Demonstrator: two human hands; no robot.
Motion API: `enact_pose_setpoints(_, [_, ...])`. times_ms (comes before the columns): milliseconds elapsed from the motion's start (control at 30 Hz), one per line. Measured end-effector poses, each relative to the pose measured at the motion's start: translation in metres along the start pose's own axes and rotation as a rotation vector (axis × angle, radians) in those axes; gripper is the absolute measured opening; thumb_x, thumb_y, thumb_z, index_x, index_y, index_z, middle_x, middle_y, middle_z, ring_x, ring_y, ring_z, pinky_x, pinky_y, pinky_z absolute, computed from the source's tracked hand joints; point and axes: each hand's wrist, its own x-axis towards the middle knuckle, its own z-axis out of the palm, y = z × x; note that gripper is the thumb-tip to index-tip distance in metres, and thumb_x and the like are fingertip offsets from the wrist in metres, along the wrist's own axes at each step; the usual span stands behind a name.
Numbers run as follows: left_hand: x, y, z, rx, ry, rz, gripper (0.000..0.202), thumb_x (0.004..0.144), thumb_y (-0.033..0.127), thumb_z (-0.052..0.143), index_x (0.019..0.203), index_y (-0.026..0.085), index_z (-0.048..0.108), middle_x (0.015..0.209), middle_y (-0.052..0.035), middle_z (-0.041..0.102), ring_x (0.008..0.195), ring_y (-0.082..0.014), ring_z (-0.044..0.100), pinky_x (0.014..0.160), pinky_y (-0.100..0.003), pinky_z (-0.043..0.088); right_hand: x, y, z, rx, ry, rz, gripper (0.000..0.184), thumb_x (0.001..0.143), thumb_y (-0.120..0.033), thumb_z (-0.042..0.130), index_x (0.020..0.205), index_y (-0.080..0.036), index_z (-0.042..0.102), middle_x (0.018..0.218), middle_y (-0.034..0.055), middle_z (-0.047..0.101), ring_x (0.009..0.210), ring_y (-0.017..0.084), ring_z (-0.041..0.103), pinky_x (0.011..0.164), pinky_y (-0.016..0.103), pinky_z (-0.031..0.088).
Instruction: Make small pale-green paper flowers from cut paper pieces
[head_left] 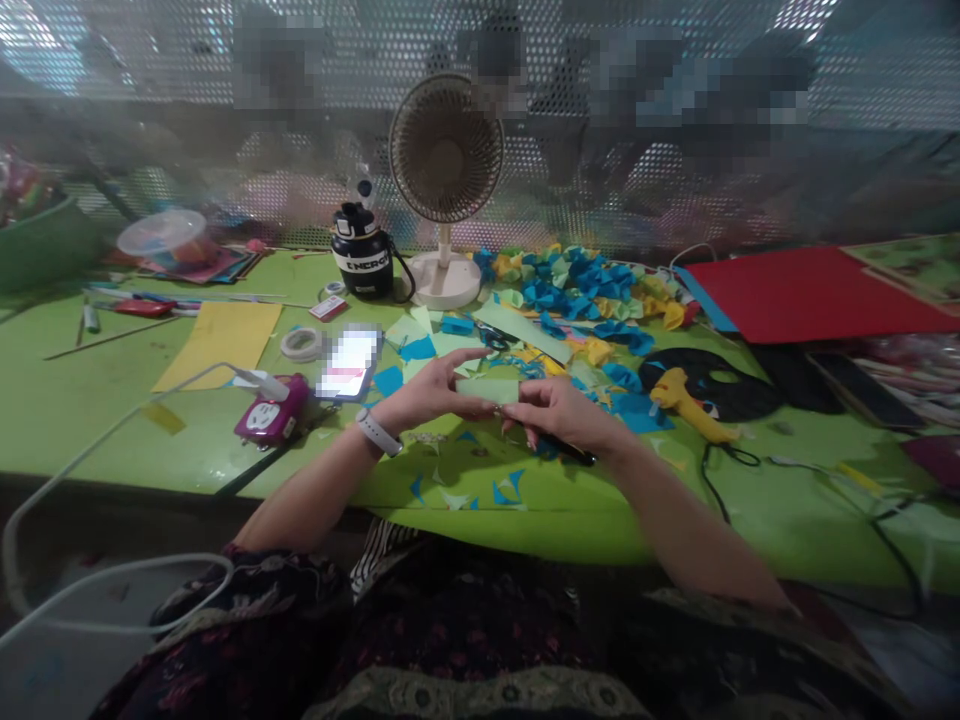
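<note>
A small piece of light green paper (487, 391) is held up over the near middle of the table. My left hand (431, 393) pinches its left side between thumb and fingers. My right hand (570, 412) is closed at the paper's right edge, with its fingertips against it. A slim black pen-like tool (568, 449) sticks out under my right palm; its tip is hidden by the fingers. Small blue and green paper scraps (510, 488) lie below the hands. Just beyond are scissors (495, 338) and cut paper pieces.
A fan (446, 150) and a black jug (362, 252) stand at the back. Crumpled paper pieces (577, 280) are heaped beside the fan. On the right lies a yellow glue gun (686, 400). A lit phone (349, 362), tape roll (301, 344) and purple power adapter (274, 412) lie left.
</note>
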Motion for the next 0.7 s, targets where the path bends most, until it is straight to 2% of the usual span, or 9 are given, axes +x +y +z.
enact_pose_setpoints(233, [0.0, 0.002, -0.003, 0.001, -0.023, -0.032, 0.087, 0.075, 0.02, 0.083, 0.149, 0.014, 0.037, 0.072, -0.0041, 0.073, 0.074, -0.0211, 0.076, 0.073, -0.032, 0.062, -0.002, -0.004, -0.002, -0.028, 0.056, -0.012, 0.034, 0.073, -0.048, 0.077, 0.064, -0.017, 0.065, 0.066, 0.0017, 0.073, 0.04, 0.007, 0.053, 0.042, 0.021, 0.043])
enact_pose_setpoints(367, [-0.002, 0.008, -0.016, -0.035, 0.035, -0.019, 0.087, 0.074, 0.021, 0.084, 0.147, 0.012, 0.037, 0.078, -0.0075, 0.076, 0.077, -0.0199, 0.076, 0.073, -0.03, 0.061, -0.004, -0.008, -0.013, -0.004, 0.124, -0.015, 0.032, 0.072, -0.046, 0.077, 0.064, -0.016, 0.066, 0.067, 0.0042, 0.074, 0.04, 0.007, 0.052, 0.041, 0.021, 0.042])
enact_pose_setpoints(500, [-0.003, 0.014, -0.023, -0.093, 0.135, 0.012, 0.082, 0.071, 0.026, 0.086, 0.14, 0.013, 0.044, 0.086, -0.0092, 0.078, 0.079, -0.0196, 0.076, 0.072, -0.028, 0.06, -0.002, -0.007, -0.019, 0.135, 0.273, -0.03, 0.032, 0.068, -0.044, 0.079, 0.065, -0.015, 0.065, 0.072, 0.0069, 0.075, 0.04, 0.006, 0.053, 0.04, 0.02, 0.039])
enact_pose_setpoints(600, [-0.001, 0.011, -0.011, -0.179, 0.177, 0.001, 0.073, 0.068, 0.037, 0.088, 0.128, 0.015, 0.053, 0.092, -0.0104, 0.078, 0.085, -0.0205, 0.076, 0.074, -0.028, 0.06, 0.001, -0.002, -0.008, 0.267, 0.327, -0.05, 0.033, 0.068, -0.046, 0.079, 0.071, -0.016, 0.066, 0.073, 0.0061, 0.075, 0.043, 0.008, 0.057, 0.038, 0.019, 0.035])
enact_pose_setpoints(700, [0.003, 0.004, 0.009, -0.248, 0.171, -0.017, 0.052, 0.073, 0.057, 0.079, 0.094, 0.012, 0.063, 0.083, -0.0093, 0.077, 0.077, -0.019, 0.075, 0.077, -0.031, 0.06, 0.001, 0.002, 0.013, 0.286, 0.241, -0.053, 0.034, 0.073, -0.05, 0.075, 0.073, -0.017, 0.066, 0.063, 0.0042, 0.072, 0.043, 0.009, 0.057, 0.039, 0.02, 0.036])
